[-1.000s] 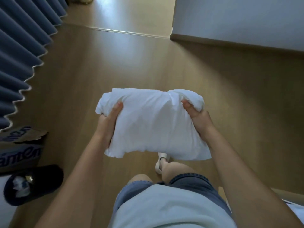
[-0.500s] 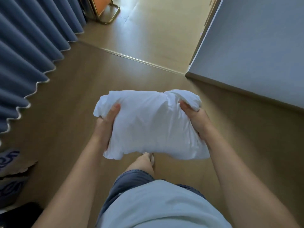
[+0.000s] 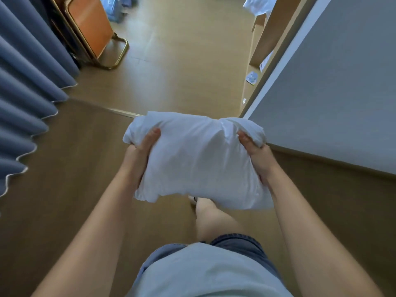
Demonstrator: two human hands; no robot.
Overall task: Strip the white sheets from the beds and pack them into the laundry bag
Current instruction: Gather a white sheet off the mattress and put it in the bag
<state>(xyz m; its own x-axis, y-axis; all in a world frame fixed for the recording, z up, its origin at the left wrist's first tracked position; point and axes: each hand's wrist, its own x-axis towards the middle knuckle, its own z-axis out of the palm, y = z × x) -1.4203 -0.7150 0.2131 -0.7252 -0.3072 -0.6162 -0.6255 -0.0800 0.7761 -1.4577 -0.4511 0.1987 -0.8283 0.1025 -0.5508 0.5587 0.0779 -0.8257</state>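
A bundled white sheet [image 3: 197, 159] is carried in front of me at waist height above the wooden floor. My left hand [image 3: 139, 155] grips its left side, thumb lying on top of the cloth. My right hand [image 3: 257, 157] grips the right end, with a fold bunched over the fingers. More white fabric [image 3: 259, 5] lies at the top right by a wooden frame. A blue item [image 3: 115, 7] sits on the floor far ahead; I cannot tell what it is.
Blue curtains [image 3: 25, 86] hang along the left. An orange panel on a brass frame [image 3: 96, 33] stands ahead on the left. A grey wall [image 3: 334, 86] and a wooden shelf unit [image 3: 263, 46] line the right. A floor threshold strip [image 3: 124, 113] runs across ahead.
I have walked forward with the bundle; the doorway, orange panel and far room have come into view. The box and dark slipper at lower left have dropped out of sight. Both grips are unchanged.
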